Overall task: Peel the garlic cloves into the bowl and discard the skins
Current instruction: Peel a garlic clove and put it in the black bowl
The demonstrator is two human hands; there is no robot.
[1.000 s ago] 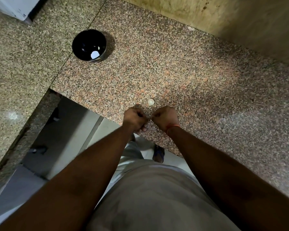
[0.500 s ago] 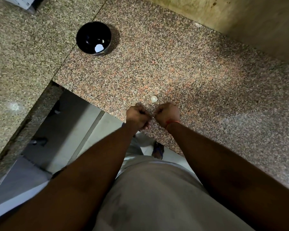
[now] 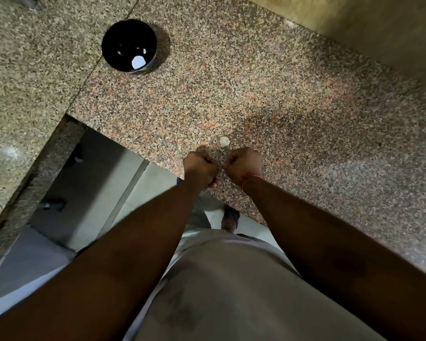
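Garlic clove (image 3: 224,141) lies on the granite counter (image 3: 293,107) just beyond two curled fists, left hand (image 3: 201,168) and right hand (image 3: 244,164), knuckles nearly touching; contents unseen. Black bowl (image 3: 118,38) sits well beyond, leftward.

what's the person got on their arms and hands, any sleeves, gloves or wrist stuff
No gloves and no sleeves in view: both forearms are bare from the frame's lower edge to the hands. The right hand has a thin orange-red thread band round its wrist. The left hand and its wrist show nothing worn. No rings or watch can be made out.
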